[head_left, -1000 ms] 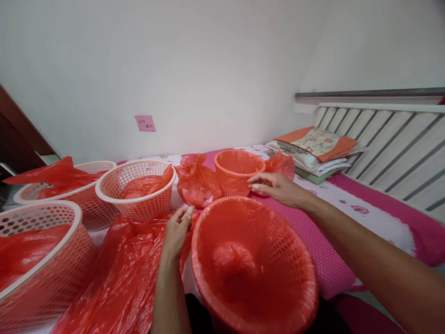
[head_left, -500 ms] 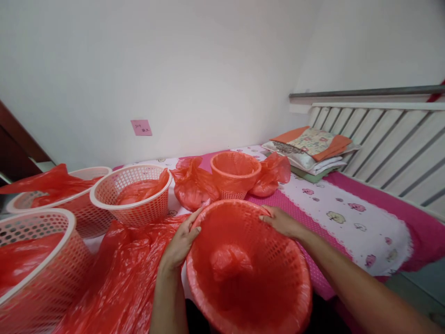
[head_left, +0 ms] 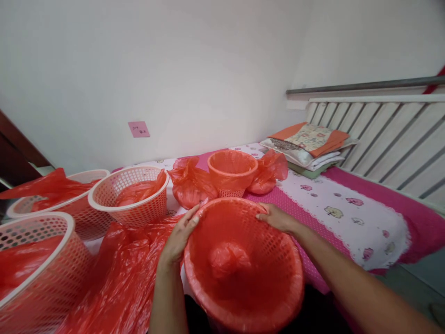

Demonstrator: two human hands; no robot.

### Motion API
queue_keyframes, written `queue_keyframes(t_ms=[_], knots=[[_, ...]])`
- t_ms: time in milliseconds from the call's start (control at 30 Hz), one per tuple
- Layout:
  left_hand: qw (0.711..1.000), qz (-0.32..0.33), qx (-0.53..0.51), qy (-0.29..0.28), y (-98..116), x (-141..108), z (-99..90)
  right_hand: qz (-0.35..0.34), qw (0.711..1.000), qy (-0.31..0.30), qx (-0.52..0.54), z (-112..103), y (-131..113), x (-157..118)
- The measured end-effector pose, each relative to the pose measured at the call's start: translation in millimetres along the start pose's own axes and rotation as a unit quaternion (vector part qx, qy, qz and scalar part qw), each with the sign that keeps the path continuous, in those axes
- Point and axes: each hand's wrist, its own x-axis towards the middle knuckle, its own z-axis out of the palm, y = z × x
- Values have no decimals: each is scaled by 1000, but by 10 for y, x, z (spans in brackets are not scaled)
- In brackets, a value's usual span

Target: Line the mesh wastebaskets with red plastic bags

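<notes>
A round perforated plastic basket (head_left: 288,264) is in front of me, lined with a red plastic bag (head_left: 229,262) that is folded out over the rim. The liner bulges up in the middle of the basket. My left hand (head_left: 181,234) grips the rim at the far left, thumb on the inner side. On the far right of the rim, my right hand (head_left: 276,217) holds on with its thumb over the edge. The fingers outside the rim are partly hidden. Left of my left forearm lies a crumpled red plastic sheet (head_left: 128,264).
Behind stands a smaller bag-lined basket (head_left: 232,172), between a knotted red bag (head_left: 193,188) and another red bag (head_left: 266,174). Several pale baskets (head_left: 130,206) holding red plastic line the left. Folded bedding (head_left: 309,144) lies near the white bed rail (head_left: 382,139). A pink note (head_left: 139,129) is on the wall.
The lined basket has shifted slightly left and tipped a little, with both hands still on its rim. The view has turned slightly.
</notes>
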Motion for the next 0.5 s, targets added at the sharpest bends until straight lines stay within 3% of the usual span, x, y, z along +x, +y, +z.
queue_keyframes(t_ms=[100,200,267,333,400,500], knots=[[991,15,-90,94,-29,56,-85,21,998,37,46,-124,-41,-94],[966,43,-130,218,-71,130,-213,42,977,165,129,-319,154,-337],[942,56,-119,308,-110,175,-294,40,957,261,124,-414,475,-604],[923,59,-105,365,-154,211,-357,72,938,339,11,-416,914,-963],[918,58,-94,381,-197,237,-398,127,922,354,-92,-302,1397,-1396],[919,59,-78,381,-248,264,-438,147,907,364,-152,22,2057,-2111]])
